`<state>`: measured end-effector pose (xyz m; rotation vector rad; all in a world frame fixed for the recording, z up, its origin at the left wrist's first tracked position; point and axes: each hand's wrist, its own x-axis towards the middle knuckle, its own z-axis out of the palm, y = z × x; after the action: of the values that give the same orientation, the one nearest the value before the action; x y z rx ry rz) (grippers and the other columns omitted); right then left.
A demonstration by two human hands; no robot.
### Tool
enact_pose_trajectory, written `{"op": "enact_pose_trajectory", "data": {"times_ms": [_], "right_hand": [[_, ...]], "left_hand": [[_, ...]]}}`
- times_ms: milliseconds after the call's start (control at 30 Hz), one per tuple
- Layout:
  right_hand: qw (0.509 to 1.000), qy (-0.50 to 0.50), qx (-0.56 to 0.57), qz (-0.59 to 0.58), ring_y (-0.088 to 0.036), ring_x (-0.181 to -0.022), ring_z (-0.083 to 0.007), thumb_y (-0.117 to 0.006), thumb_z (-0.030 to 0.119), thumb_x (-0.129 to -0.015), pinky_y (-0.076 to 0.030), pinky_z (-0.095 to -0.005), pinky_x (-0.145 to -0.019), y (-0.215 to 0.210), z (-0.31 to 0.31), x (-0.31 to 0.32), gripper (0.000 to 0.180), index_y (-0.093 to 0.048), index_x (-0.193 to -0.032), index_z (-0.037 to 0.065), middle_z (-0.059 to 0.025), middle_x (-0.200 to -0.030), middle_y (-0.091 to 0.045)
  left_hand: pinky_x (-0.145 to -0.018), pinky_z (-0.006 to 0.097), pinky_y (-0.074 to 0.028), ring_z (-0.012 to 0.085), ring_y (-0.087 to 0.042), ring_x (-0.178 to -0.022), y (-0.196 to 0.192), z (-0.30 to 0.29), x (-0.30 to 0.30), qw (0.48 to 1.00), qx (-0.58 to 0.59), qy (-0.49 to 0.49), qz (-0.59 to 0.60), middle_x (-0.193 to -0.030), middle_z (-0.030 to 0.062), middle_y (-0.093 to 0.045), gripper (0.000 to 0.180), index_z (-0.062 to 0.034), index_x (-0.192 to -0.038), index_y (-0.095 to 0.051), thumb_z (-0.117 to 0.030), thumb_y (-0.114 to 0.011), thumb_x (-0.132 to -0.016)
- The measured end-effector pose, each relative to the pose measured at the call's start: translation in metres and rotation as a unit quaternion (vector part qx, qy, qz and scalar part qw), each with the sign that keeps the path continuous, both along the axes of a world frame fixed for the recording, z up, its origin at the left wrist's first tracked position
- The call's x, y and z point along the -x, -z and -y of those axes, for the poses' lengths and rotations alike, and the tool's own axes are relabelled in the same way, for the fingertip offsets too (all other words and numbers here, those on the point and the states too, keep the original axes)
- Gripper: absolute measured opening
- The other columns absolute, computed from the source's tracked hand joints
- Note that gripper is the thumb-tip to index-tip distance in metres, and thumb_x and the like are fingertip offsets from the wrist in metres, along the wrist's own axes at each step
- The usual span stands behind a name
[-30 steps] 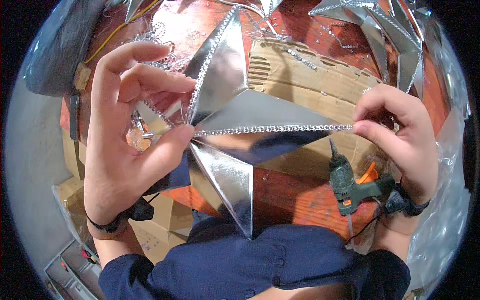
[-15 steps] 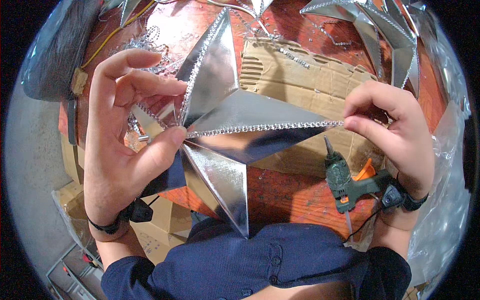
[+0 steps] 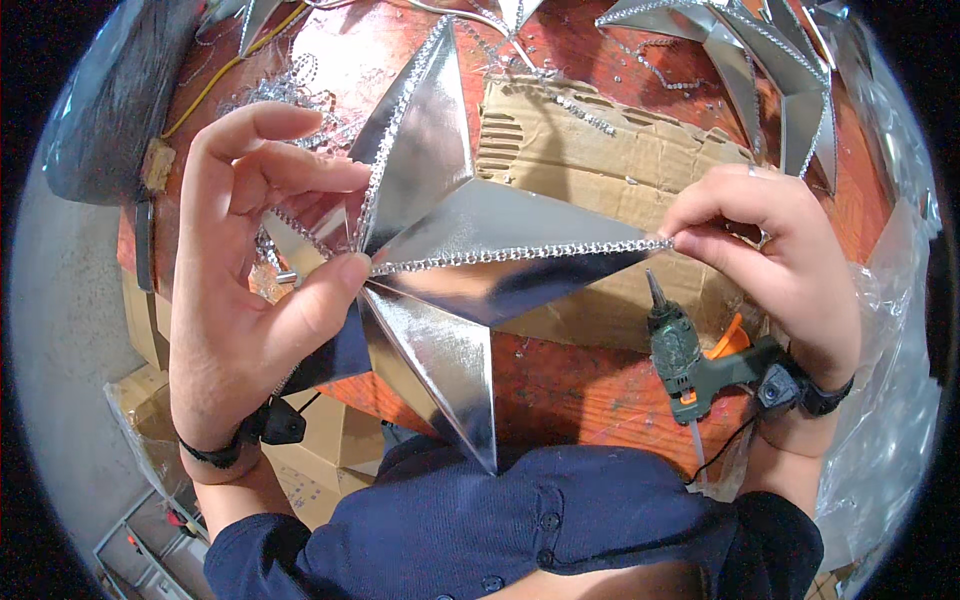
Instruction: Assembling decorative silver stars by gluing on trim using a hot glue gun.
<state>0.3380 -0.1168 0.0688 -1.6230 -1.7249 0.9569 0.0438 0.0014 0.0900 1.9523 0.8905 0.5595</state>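
Observation:
A shiny silver star ornament (image 3: 430,225) with folded, pointed arms hangs between my hands above the table. Strips of rhinestone trim (image 3: 530,253) run along the ridges of its upper and right arms; the lower arm's ridge is bare. My left hand (image 3: 260,250) grips the star near its centre, thumb below and fingers above. At the tip of the right arm, my right hand (image 3: 770,235) pinches the end of the trim between thumb and forefinger. A dark green glue gun (image 3: 685,360) with an orange trigger lies under my right wrist.
Torn cardboard (image 3: 600,180) lies on the red wooden table (image 3: 560,400). Loose rhinestone chain (image 3: 300,90) is heaped at the back left. More silver stars (image 3: 790,90) stand at the back right, near clear plastic sheeting (image 3: 890,390). A cardboard box (image 3: 330,440) sits low left.
My right hand has shifted slightly left, closing in on the tip of the star's right arm. The left hand and the star have barely moved.

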Motion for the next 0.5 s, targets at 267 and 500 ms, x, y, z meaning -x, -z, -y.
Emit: {"op": "enact_pose_trajectory", "data": {"times_ms": [267,500], "right_hand": [[1.0,0.003,0.012,-0.002,-0.059,-0.07,-0.0168,-0.064,0.004,-0.079,-0.042,-0.0278,-0.064,-0.002,-0.001,-0.001,0.009,-0.068,-0.084,-0.001,-0.0093,-0.075,-0.065],[0.989,-0.008,-0.068,0.129,-0.062,-0.081,-0.0248,-0.068,0.007,-0.076,-0.047,-0.0336,-0.076,-0.02,0.015,-0.014,0.016,-0.066,-0.09,-0.001,-0.0107,-0.085,-0.066]], "left_hand": [[-0.102,0.034,-0.039,0.0209,-0.055,-0.112,-0.002,0.001,0.0,1.0,-0.007,0.018,-0.002,-0.114,0.0118,-0.059,0.068,-0.002,-0.135,-0.036,-0.002,-0.064,-0.074],[-0.103,0.035,-0.037,0.0193,-0.051,-0.115,-0.002,-0.002,0.005,0.998,0.031,0.047,-0.003,-0.118,0.0107,-0.056,0.061,-0.0046,-0.136,-0.033,0.008,-0.056,-0.081]]}}
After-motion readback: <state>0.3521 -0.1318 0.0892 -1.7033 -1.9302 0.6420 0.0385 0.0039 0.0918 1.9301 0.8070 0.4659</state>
